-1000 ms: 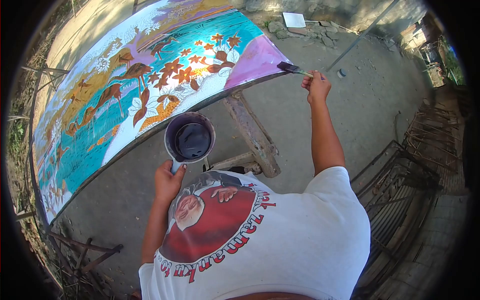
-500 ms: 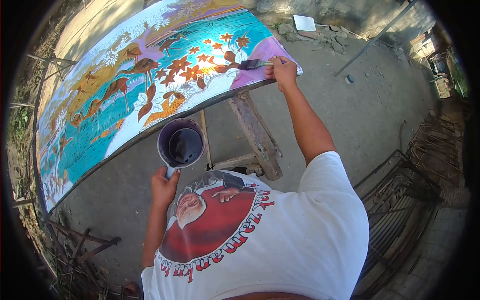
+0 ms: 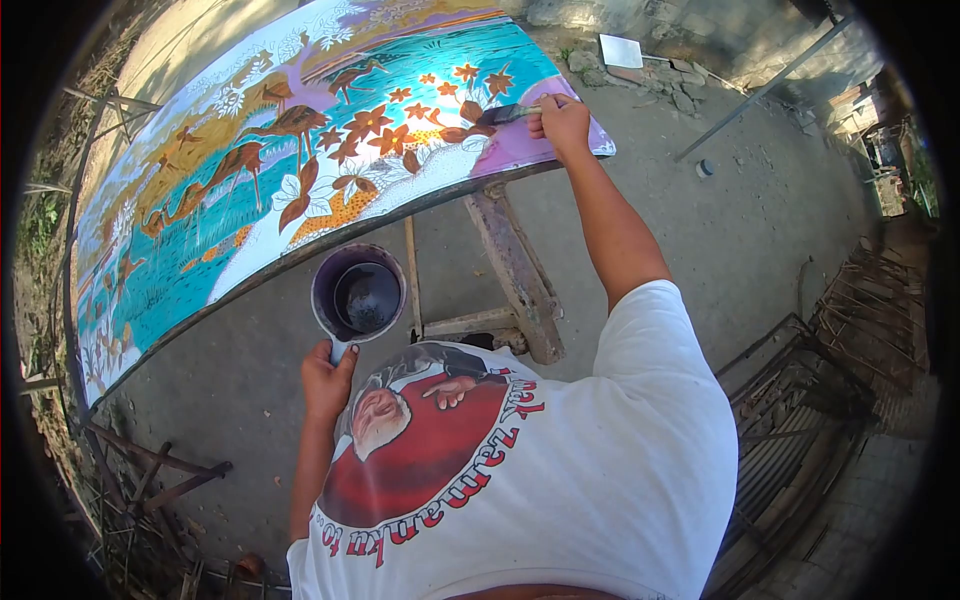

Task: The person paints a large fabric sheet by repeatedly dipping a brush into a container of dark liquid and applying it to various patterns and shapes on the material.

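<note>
My right hand (image 3: 563,124) grips a paintbrush (image 3: 508,115), its dark bristles lying over the purple patch beside the brown flowers near the right end of the stretched cloth (image 3: 400,190). The cloth carries painted birds, flowers and turquoise water, with some leaves left white. Lower down, my left hand (image 3: 328,378) is wrapped round the handle of a dipper (image 3: 318,290). Dark purple liquid (image 3: 367,297) fills part of the dipper, held upright just in front of the cloth's near edge.
A worn wooden trestle (image 3: 512,270) stands under the cloth's near edge. On the right are a dark slatted rack (image 3: 790,430) and a slanting pole (image 3: 765,90). A white board (image 3: 621,51) rests by stones at the back, and a small can (image 3: 704,168) sits on the ground.
The brush has moved up along the purple area, and my right hand has risen slightly with it. The dipper in my left hand stays nearly in place; the whole view has shifted a little.
</note>
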`<state>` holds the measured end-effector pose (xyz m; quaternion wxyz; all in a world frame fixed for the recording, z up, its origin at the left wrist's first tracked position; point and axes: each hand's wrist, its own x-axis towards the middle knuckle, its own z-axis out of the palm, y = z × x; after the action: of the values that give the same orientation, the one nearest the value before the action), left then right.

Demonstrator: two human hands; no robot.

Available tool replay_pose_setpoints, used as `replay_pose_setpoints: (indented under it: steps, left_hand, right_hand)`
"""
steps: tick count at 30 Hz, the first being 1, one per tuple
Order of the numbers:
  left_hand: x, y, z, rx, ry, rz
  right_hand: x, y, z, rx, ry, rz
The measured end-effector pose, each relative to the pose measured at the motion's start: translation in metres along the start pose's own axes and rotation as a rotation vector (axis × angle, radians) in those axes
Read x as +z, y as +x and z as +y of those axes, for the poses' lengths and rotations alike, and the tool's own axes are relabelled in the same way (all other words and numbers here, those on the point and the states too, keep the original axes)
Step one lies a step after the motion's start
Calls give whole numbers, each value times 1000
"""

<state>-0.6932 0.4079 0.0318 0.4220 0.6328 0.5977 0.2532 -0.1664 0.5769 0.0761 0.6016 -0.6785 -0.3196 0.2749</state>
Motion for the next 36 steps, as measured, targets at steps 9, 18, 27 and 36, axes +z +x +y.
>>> replay_pose_setpoints:
  steps: [9, 18, 27, 36]
  left_hand:
    - [-1, -2, -2, -17, -16, -4]
    - [0, -2, -10, -31, 7, 0]
    - [-1, -2, -6, -58, -12, -4]
    - [-2, -6, 3, -53, -15, 15]
  right_hand:
    - [-7, 2, -1, -46, -30, -40]
    - [-27, -8, -24, -19, -222, -88]
    - [-23, -3, -23, -3, -102, -73]
    - [18, 21, -24, -245, -68, -44]
